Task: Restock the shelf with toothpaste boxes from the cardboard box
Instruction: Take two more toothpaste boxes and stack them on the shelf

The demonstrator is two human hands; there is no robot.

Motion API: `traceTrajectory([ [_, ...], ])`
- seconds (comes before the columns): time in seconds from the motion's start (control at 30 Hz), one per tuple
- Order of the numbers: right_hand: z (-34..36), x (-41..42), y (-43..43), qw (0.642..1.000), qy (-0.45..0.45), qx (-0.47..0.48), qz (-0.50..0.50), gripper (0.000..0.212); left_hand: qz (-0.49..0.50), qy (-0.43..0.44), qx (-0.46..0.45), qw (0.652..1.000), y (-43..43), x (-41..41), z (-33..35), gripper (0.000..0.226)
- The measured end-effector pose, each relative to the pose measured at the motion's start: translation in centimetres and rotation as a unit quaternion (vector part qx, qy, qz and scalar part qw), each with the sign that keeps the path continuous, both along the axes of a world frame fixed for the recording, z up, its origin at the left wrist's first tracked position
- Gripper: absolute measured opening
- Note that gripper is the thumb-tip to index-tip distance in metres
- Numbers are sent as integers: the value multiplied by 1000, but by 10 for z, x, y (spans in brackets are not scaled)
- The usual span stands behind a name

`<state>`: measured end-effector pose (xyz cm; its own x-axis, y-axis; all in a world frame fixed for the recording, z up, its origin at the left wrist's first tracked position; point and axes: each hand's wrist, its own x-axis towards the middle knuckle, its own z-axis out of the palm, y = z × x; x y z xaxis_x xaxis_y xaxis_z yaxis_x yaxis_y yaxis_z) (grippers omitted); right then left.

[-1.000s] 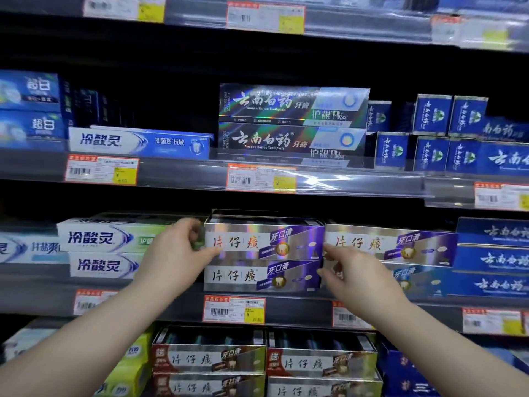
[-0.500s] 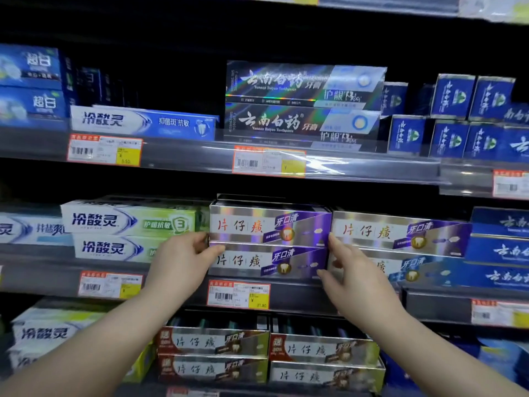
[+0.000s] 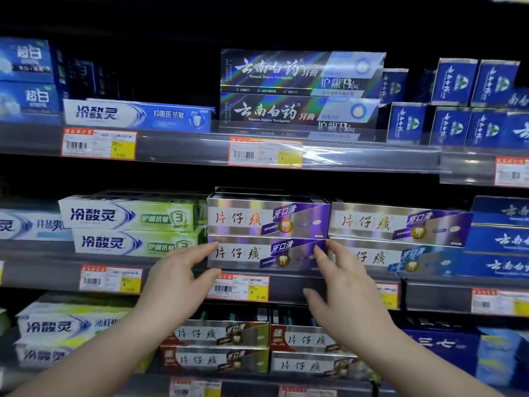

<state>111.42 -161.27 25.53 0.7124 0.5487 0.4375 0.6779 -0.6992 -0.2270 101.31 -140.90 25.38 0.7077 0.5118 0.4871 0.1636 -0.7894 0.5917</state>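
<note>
**Silver-and-purple cartons squared between two bare hands**

Bare forearms reach up from the bottom edge toward the middle shelf (image 3: 177,267). The left hand (image 3: 174,285) has its fingers spread, index fingertip touching the left end of the lower purple toothpaste box (image 3: 266,253) and thumb just under that box's bottom corner. The right hand (image 3: 343,293) is likewise spread, its fingertips at the right end of the same carton; neither hand is closed around it, only pressing at its ends.

That carton is a long rectangular pack with a glossy, holographic silver face and a slanted purple band. It lies flat on the shelf behind a clear plastic lip. An identical upper purple box (image 3: 269,216) sits stacked directly on it, edges aligned. Right of this stack, touching it, stands a second pair of the same cartons (image 3: 398,224). Left of the stack lie two matte white-and-green boxes (image 3: 131,227).

Above the stack, beyond a paper price label (image 3: 266,153), two dark iridescent boxes (image 3: 300,93) rest on the upper shelf.
</note>
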Motion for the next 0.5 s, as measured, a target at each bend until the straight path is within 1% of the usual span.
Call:
traceTrajectory([
  [0.1, -6, 0, 2, 999, 44, 4, 18, 69, 0, 9, 6, 1000, 3, 3, -1, 48],
  [0.17, -7, 1, 4, 998, 57, 3, 22, 69, -1, 15, 11, 1000, 6, 7, -1, 48],
  [0.37, -2, 5, 13, 998, 54, -31, 2, 71, 7, 47, 5, 999, 8, 16, 3, 50],
  [0.5, 0, 8, 19, 998, 57, -37, -11, 71, 29, 82, 25, 996, 9, 21, 6, 54],
])
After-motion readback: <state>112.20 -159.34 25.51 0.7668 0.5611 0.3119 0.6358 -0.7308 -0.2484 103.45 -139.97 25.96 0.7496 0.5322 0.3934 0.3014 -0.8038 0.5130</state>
